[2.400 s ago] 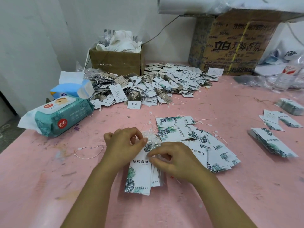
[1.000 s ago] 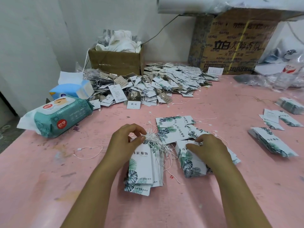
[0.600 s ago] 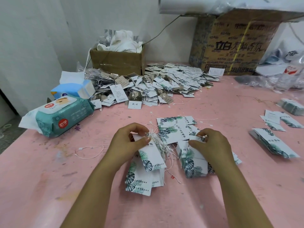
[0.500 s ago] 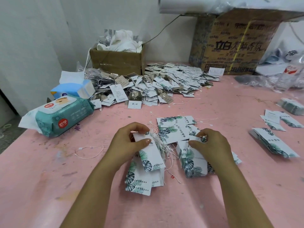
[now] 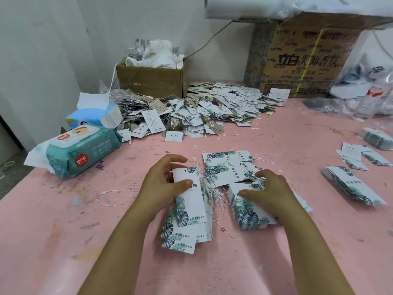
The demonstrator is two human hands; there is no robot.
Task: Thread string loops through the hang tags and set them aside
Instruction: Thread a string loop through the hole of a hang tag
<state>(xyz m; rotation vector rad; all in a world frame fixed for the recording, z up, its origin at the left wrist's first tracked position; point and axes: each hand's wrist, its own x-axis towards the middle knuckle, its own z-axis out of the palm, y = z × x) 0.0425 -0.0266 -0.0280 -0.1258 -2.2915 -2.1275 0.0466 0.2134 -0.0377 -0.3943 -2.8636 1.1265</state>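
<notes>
Left hand (image 5: 162,185): grip pinched top hang tag (image 5: 190,206) of strung bundle (image 5: 180,239). Right hand (image 5: 271,195): grip curled round loose tag stack (image 5: 248,216). Both lay on pink surface (image 5: 85,241).

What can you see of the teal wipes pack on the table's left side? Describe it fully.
The wipes pack is a plump pouch of soft teal plastic with a white flip lid bearing a cartoon, a round red logo and a white crimped end. It lies lid-up on the pink table, just in front of a blue tissue pack.
</notes>
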